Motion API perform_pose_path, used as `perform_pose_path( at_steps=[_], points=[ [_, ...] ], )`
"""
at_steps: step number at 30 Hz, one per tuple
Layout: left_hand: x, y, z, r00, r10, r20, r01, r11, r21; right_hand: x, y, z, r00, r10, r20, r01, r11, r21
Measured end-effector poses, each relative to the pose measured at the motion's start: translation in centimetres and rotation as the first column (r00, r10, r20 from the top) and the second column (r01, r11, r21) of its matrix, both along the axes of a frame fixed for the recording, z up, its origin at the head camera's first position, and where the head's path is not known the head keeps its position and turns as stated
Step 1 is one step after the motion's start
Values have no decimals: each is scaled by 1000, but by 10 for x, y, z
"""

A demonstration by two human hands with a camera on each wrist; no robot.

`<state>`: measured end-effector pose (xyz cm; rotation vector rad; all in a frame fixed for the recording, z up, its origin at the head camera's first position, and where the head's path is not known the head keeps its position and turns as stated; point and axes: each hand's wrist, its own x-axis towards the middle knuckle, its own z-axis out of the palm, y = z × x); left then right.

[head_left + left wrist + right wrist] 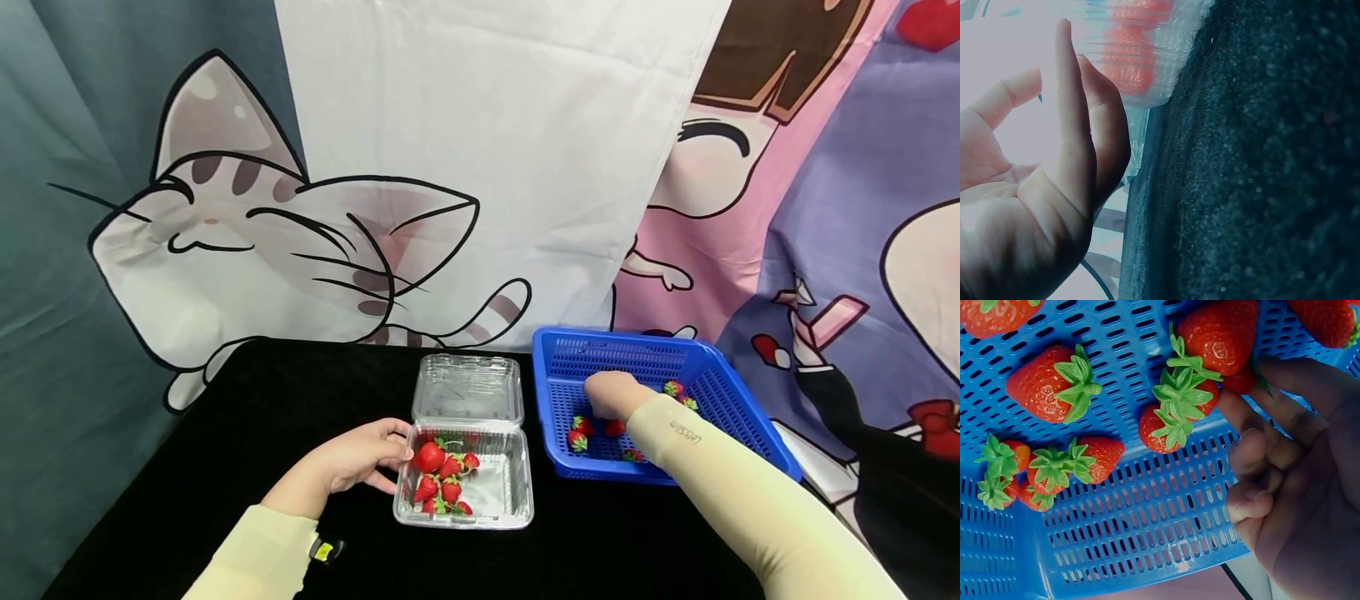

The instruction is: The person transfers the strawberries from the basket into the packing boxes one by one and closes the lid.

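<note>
One clear plastic clamshell box [495,487], gripped by left hand [360,457]. Right hand [615,396] at red, green-leaved strawberry [1239,380] in blue perforated plastic basket [600,470]; can't tell if pinched. I'd pinch lightly, avoid dragging neighbours.

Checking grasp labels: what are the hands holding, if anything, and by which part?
Left hand: the clear box, by its left rim. Right hand: at a small strawberry in the blue basket; can't tell whether it's gripped.

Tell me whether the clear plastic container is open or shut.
Open. The clear container's lid is folded back on its far side, leaving the strawberries inside uncovered.
</note>
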<state>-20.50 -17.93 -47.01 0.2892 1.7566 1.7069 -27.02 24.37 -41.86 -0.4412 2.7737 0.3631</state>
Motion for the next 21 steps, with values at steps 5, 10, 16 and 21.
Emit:
perform_pose_path(
  at_steps=[5,10,16,21],
  points=[
    [1,-1,1,1000,3,-6,-3,1000,-1,-1,0,1,1000,6,-5,-6,1000,-3],
    [1,-1,0,1000,1,-2,-1,1000,6,0,-1,2,1000,8,0,-8,1000,-12],
    [1,0,1,1000,0,-4,0,1000,5,3,-1,8,999,29,-25,-31,997,-76],
    [1,0,1,1000,3,-5,-3,1000,-2,8,-3,24,996,52,-72,-66,979,-195]
  ],
)
